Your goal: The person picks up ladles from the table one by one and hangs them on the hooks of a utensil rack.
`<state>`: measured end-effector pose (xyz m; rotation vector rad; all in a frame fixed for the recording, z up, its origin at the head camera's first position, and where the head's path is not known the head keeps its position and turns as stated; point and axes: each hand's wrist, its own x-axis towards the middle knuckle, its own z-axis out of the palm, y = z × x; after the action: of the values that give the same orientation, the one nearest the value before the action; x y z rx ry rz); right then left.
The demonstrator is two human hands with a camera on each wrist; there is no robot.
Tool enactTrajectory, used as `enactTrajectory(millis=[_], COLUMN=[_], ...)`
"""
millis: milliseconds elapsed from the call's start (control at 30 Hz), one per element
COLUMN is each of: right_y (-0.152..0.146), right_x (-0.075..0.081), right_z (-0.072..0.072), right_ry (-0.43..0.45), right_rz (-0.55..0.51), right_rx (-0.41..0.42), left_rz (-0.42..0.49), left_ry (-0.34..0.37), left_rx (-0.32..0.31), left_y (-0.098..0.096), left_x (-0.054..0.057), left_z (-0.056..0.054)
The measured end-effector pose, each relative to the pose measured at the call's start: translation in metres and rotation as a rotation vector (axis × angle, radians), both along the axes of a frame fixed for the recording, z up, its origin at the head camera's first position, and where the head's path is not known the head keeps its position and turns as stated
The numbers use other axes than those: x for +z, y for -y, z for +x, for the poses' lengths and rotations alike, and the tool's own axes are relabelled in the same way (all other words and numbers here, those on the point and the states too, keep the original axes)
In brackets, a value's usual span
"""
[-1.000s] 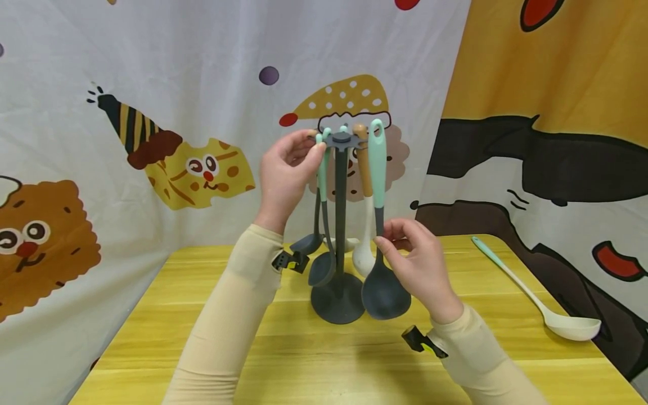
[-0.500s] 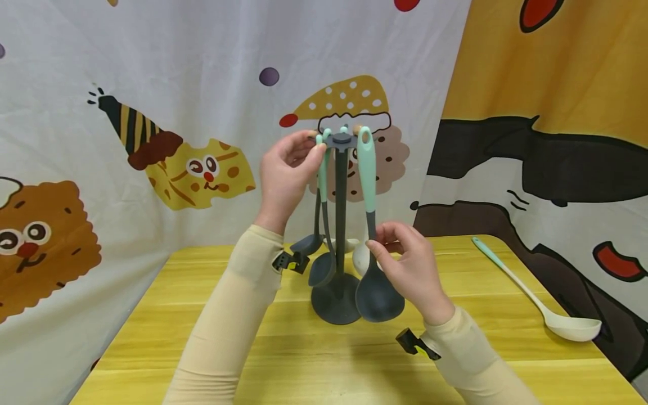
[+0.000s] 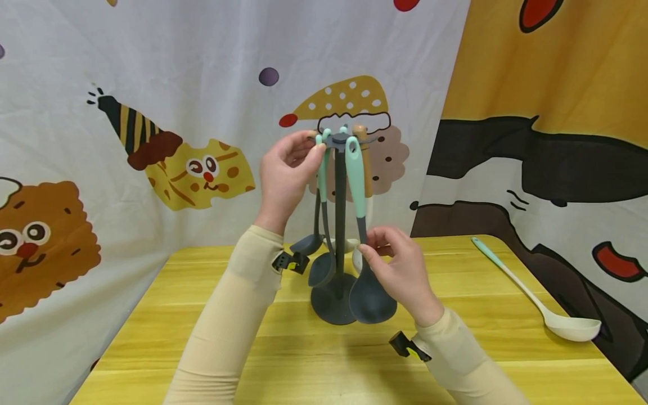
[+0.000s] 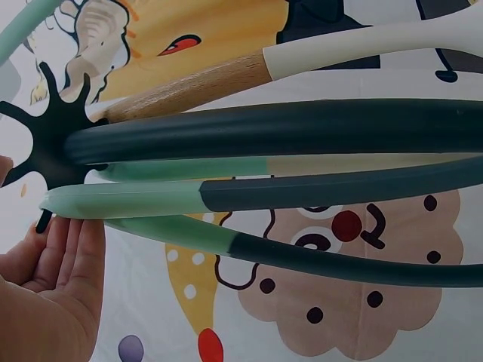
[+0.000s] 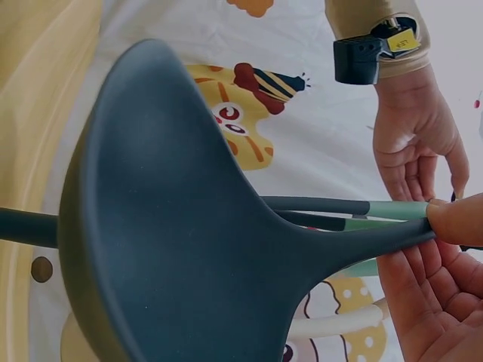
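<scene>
My right hand [image 3: 400,267] pinches the neck of a dark grey ladle [image 3: 372,298] between thumb and fingers, bowl down. The ladle's mint handle stands in front of the top of a dark utensil rack [image 3: 340,225]; in the left wrist view, that handle [image 4: 26,26] shows apart from the rack's hooks [image 4: 56,143]. With thumb and fingers, my left hand [image 3: 288,174] holds the rack's top at its left side, beside the mint handles [image 4: 128,200] of hanging utensils. A wooden-handled utensil [image 4: 196,83] with a white lower part hangs too, partly hidden behind the ladle in the head view.
The rack's round base stands on a yellow wood-grain table [image 3: 202,315]. At the right lies a cream ladle [image 3: 569,327] with a mint handle end. A cartoon-printed curtain [image 3: 202,67] hangs behind the table.
My right hand has moved left with the dark ladle, bringing its handle top lower and in front of the rack's top. My left hand has stayed on the rack.
</scene>
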<state>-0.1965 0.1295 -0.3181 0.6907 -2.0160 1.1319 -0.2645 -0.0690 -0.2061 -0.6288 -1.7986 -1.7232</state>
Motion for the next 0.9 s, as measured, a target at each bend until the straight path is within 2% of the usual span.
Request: enactTrajectory(millis=[267,900], right_y=[0.005,0.015], right_x=[-0.005,-0.011], right_z=[-0.003,-0.011], right_ry=[-0.003,0.069], right_rz=[0.006,-0.010], right_rx=[-0.001,-0.026], left_rz=[-0.006,0.001], left_ry=[-0.004,-0.009], left_rx=[0.002,-0.008], left_y=[0.001,0.000], left_x=[-0.001,0.000], left_z=[0.000,-0.001])
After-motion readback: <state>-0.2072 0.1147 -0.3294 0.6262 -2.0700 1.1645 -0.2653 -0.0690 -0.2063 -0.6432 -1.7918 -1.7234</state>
